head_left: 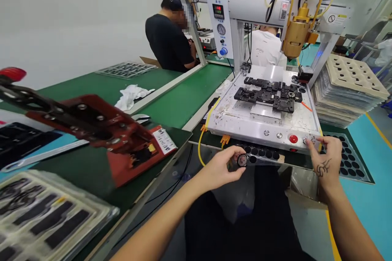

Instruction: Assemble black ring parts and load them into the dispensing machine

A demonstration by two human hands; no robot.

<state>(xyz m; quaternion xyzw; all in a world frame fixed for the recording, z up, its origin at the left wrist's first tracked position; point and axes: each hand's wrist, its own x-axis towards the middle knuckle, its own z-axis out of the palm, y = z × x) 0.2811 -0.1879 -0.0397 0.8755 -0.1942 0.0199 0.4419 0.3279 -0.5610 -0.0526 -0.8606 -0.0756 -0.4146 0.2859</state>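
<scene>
My left hand (222, 167) pinches a small round black-rimmed part with a glassy centre (242, 160) between thumb and fingers, in front of the machine's near edge. My right hand (327, 159) holds nothing; its thumb tip touches a round silver button (305, 141) at the right of the front panel, with the other fingers bent and apart from the thumb. Left of that button sits a red button (293, 139). On the white machine bed (226, 116) lies a black fixture (269, 94) made of several blocks. Above it hangs a brass-coloured head (294, 36).
Stacked trays (352, 85) stand right of the machine. A sheet of black discs (352, 159) lies by my right hand. At left are a red hand press (122, 151) and a tray of black parts (55, 216). A co-worker (168, 34) sits beyond the green bench (199, 94).
</scene>
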